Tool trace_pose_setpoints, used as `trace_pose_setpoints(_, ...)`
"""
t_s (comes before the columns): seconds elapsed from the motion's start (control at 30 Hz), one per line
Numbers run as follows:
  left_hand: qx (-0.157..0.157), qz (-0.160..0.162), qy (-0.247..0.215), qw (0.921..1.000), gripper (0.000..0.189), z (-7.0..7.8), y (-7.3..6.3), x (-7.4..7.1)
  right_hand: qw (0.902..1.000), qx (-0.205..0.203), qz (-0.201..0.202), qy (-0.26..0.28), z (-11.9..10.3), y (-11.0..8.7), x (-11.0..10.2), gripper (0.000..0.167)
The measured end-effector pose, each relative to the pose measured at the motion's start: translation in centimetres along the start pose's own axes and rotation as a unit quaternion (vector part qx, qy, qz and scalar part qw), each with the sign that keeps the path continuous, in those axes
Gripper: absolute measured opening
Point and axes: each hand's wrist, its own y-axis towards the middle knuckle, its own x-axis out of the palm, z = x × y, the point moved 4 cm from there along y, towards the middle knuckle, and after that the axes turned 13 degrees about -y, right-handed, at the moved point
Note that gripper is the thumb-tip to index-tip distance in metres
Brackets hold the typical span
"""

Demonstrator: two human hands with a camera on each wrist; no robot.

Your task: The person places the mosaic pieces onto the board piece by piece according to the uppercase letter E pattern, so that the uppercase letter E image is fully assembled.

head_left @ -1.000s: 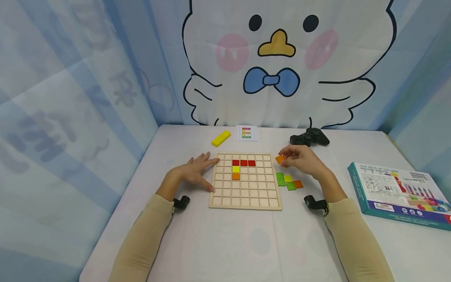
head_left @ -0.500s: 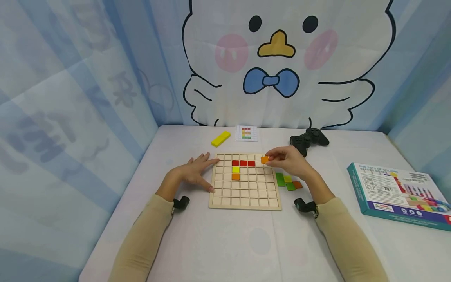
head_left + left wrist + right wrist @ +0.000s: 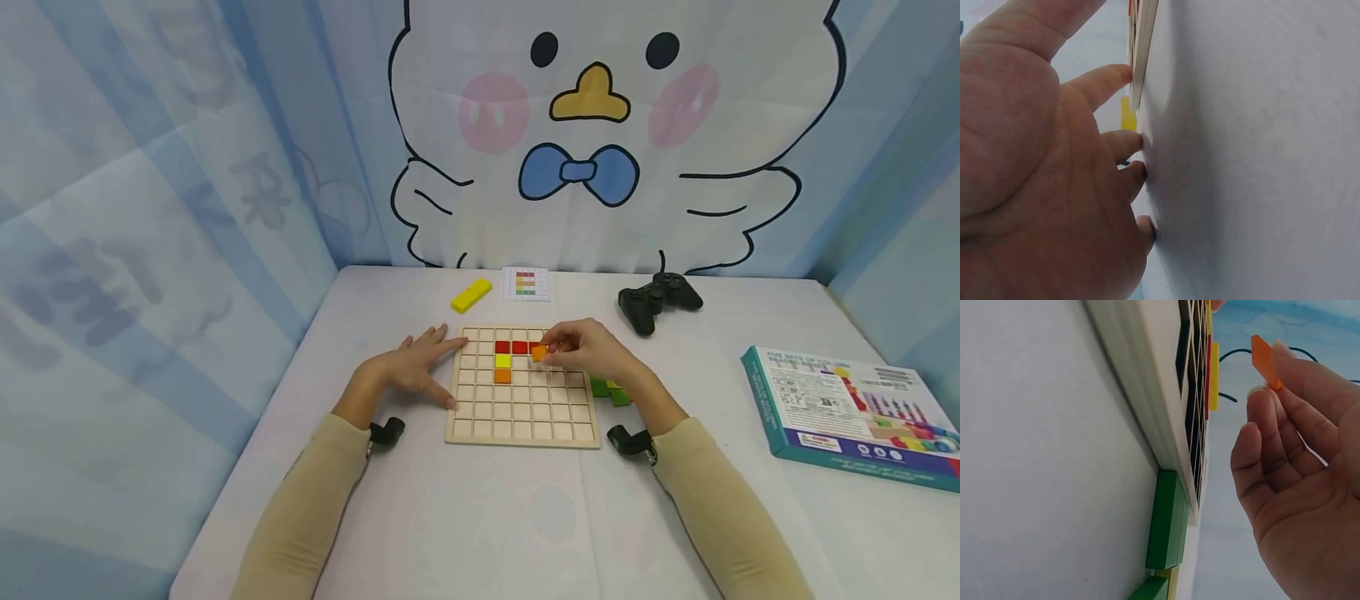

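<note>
A wooden grid board [image 3: 522, 435] lies flat on the table. Its upper part carries a row of red tiles [image 3: 519, 347], with a yellow tile [image 3: 502, 361] and an orange tile [image 3: 502, 376] in a column below the leftmost red one. My right hand [image 3: 588, 346] pinches another orange tile [image 3: 1264, 361] between thumb and fingers, raised over the board near the right end of the red row. Fingers spread, my left hand [image 3: 412, 364] rests at the board's left edge; thumb and index finger touch the frame.
Green tiles [image 3: 621, 397] and a bit of yellow lie right of the board, partly hidden by the right arm. Behind it are a yellow block [image 3: 471, 295] and a printed pattern card [image 3: 526, 284]. A black game controller [image 3: 660, 302] and a boxed set [image 3: 855, 417] stand further right.
My right hand has carried the orange tile leftward, from beside the board's right edge to above the grid near the red row. The left hand has stayed in place.
</note>
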Motion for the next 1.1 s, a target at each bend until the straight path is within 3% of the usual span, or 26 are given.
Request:
trace_pose_setpoints(0.37, 0.004, 0.002, 0.001, 1.0000, 0.118, 0.2, 0.1, 0.1, 0.9946, -0.051, -0.077, -0.046, -1.2, 0.6, 1.7, 0.024)
trace_pose_setpoints(0.77, 0.010, 0.002, -0.002, 0.9999, 0.117, 0.0, 0.1, 0.1, 0.9870, -0.074, -0.101, -0.101, -2.2, 1.2, 2.6, 0.020)
trace_pose_setpoints(1.1, 0.002, 0.000, 0.002, 1.0000, 0.118, 0.2, 0.0, 0.0, 0.9873, -0.068, -0.103, -0.100, -2.2, 1.1, 2.8, 0.019)
